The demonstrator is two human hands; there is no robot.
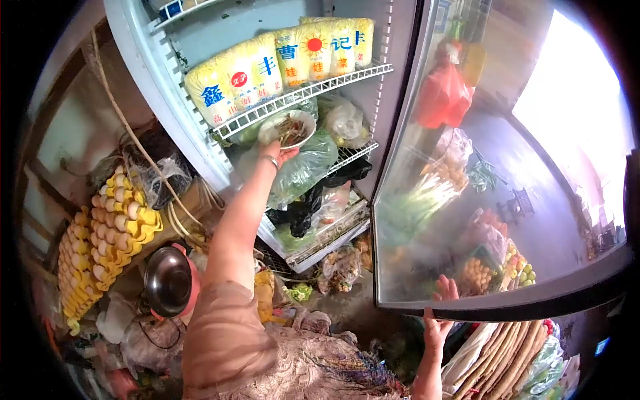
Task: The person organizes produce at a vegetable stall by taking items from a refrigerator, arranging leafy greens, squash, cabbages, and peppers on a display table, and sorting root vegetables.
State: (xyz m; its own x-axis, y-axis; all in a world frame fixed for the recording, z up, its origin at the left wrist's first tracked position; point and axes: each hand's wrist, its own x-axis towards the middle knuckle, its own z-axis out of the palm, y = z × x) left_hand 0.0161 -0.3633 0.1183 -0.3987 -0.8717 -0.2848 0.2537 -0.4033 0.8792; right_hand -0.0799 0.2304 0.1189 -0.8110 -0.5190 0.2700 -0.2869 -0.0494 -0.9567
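My left hand point(278, 153), with a bracelet at the wrist, grips the near rim of a white bowl point(307, 122). Thin brownish-green strands lie in the bowl, perhaps vegetables; I cannot tell which kind. The bowl is inside the fridge, just under the upper wire rack point(313, 92) and above a green plastic bag point(310, 163). At the lower edge of the open glass fridge door point(460, 220), my right hand point(438, 320) is closed around the frame, its fingers showing through the glass.
Yellow-white printed packs point(247, 87) line the upper rack. Clear bagged produce point(343, 120) sits right of the bowl. Egg trays point(123, 220) and a red-rimmed dark pan point(168, 281) stand at left. Long brown roots point(507, 353) lie below the door. Bags clutter the floor.
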